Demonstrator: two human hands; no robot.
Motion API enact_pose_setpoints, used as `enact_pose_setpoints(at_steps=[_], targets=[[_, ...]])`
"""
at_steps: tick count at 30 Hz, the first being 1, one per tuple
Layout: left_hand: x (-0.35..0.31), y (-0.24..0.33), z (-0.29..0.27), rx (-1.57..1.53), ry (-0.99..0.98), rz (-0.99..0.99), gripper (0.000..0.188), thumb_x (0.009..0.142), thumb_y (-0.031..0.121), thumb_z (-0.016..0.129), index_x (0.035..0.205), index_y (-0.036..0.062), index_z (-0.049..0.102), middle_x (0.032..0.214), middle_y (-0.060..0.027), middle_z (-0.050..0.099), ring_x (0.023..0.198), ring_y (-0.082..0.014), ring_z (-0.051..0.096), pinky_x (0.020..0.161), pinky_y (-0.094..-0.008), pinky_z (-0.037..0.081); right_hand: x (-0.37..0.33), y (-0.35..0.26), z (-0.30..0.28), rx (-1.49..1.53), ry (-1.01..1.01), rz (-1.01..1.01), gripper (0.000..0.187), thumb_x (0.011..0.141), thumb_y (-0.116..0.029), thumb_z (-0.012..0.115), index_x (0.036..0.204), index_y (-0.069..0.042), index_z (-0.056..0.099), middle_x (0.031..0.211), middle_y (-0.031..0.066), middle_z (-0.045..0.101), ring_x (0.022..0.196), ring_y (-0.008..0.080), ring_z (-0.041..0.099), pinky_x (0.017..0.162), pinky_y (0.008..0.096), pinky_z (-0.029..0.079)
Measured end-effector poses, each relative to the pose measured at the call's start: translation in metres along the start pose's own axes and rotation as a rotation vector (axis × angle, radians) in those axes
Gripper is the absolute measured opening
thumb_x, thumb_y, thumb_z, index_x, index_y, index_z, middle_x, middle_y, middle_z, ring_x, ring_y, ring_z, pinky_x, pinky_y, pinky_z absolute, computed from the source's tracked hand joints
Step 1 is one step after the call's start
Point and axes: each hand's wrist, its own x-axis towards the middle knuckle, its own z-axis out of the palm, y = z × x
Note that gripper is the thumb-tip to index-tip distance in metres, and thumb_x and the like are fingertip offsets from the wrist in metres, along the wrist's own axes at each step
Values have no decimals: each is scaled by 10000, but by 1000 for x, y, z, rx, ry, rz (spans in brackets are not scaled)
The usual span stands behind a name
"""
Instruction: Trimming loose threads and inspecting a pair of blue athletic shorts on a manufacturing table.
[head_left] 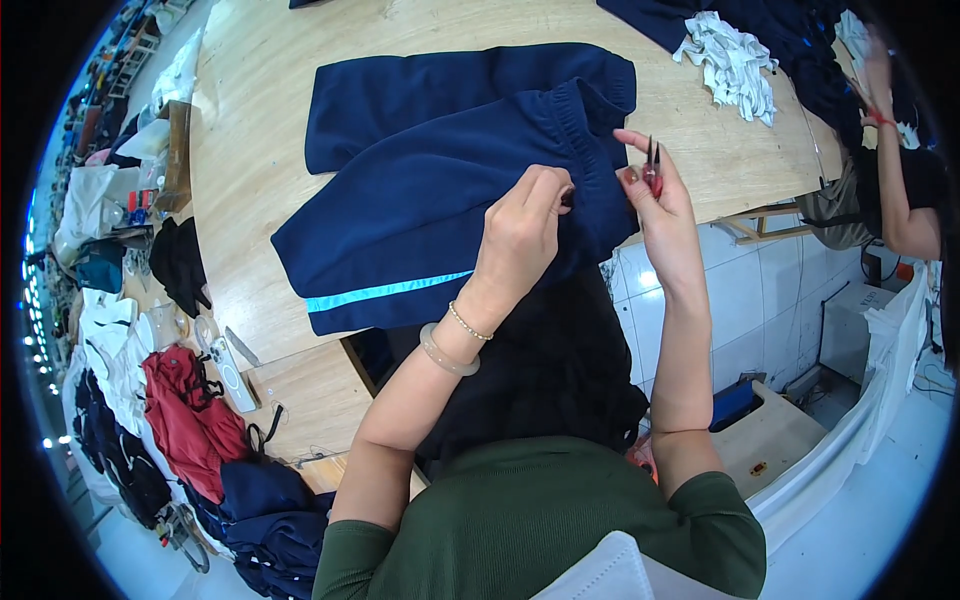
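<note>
Navy trousers (420, 190) with an elastic waistband and a light blue side stripe lie folded across the table in front of me. My left hand (525, 225) is at the waistband, its thumb and fingers pinched together. What they pinch, if anything, is too small to make out. To the right of the waistband my right hand (660, 205) holds small red-handled thread snips (653, 170), blades pointing up and away. Its index finger stretches toward the waistband edge, and the thumb is bent beside the snips.
The wooden table (245, 215) carries a heap of white fabric pieces (730, 65) at the far right. A co-worker's arm (890, 160) reaches in there. A phone (232, 378) lies at the left, near a red garment (190, 420) and piled clothes. White cloth (860, 400) hangs at the lower right.
</note>
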Motion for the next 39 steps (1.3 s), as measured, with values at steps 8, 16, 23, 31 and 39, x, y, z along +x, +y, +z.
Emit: enact_pose_setpoints(at_steps=[8, 16, 23, 31, 39], targets=[[3, 2, -3, 2, -17, -22, 66, 941, -77, 540, 949, -39, 593, 852, -116, 630, 650, -196, 648, 590, -257, 532, -13, -16, -23, -596, 182, -221, 218, 956, -186, 632, 1072, -31, 530, 832, 120, 642, 764, 201, 633, 707, 319, 494], [9, 10, -2, 54, 16, 47, 33, 898, -25, 626, 918, -18, 601, 887, -118, 609, 695, -275, 655, 595, -325, 550, -14, -34, -26, -966, 18, -598, 224, 766, -164, 773, 823, -19, 612, 829, 63, 620, 789, 254, 580, 699, 347, 461], [10, 12, -3, 71, 19, 25, 43, 889, -17, 644, 919, -7, 615, 935, -110, 590, 681, -264, 652, 585, -317, 546, -10, -34, -18, -1064, -44, -701, 225, 763, -194, 769, 825, -38, 619, 792, 41, 589, 783, 230, 555, 707, 339, 425], [9, 14, -4, 47, 16, -26, 31, 906, -8, 631, 931, 4, 644, 933, -102, 605, 704, -242, 653, 595, -299, 534, -7, -28, -12, -1063, -51, -715, 220, 757, -197, 771, 817, -49, 620, 776, 32, 576, 765, 221, 544, 690, 342, 419], [8, 14, -5, 46, 20, -40, 33, 903, -10, 636, 932, 2, 649, 930, -103, 599, 686, -224, 644, 590, -290, 529, -7, -30, -9, -1087, -38, -739, 223, 756, -194, 770, 795, -50, 604, 762, 33, 568, 745, 225, 532, 684, 341, 416]])
